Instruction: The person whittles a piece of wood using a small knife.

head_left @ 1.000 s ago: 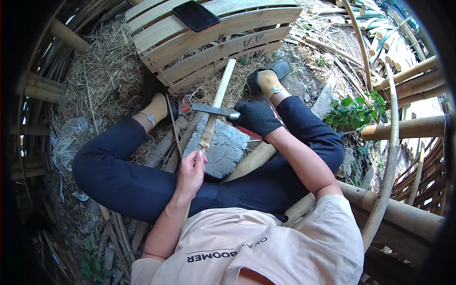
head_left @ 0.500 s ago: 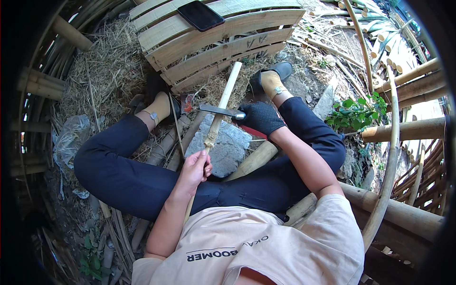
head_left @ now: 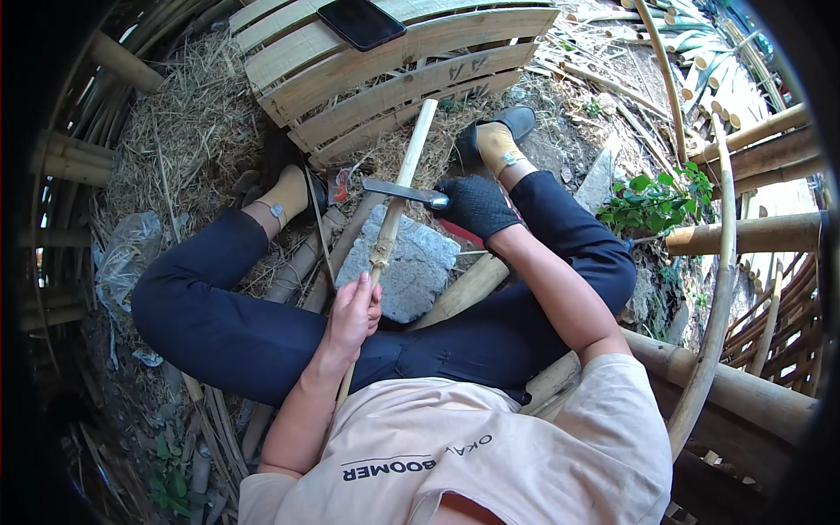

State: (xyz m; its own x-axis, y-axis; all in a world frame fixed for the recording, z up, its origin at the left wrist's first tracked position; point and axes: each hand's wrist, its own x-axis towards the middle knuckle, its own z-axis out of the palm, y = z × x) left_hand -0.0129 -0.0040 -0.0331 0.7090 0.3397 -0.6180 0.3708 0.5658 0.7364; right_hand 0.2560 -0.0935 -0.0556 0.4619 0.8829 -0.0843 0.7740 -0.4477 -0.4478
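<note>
A black phone lay on a slatted bamboo pallet. A flat grey stone sat on the ground between the legs. Dry straw was heaped at left, with a crumpled plastic bag beside it. A green leafy plant grew at right among thick bamboo poles.

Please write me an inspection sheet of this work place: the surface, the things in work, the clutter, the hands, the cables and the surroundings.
Surface: bare ground with dry straw and a flat grey stone between the legs.
Job's things: a pale bamboo stick, lying slanted over the stone; a knife with its blade laid across the stick.
Clutter: a dark phone on a slatted wooden pallet; a clear plastic bag at left.
Hands: left hand, bare, grips the stick's lower part; right hand, in a black glove, holds the knife handle.
Cables: nothing seen.
Surroundings: bamboo poles at right, green leaves.
</note>
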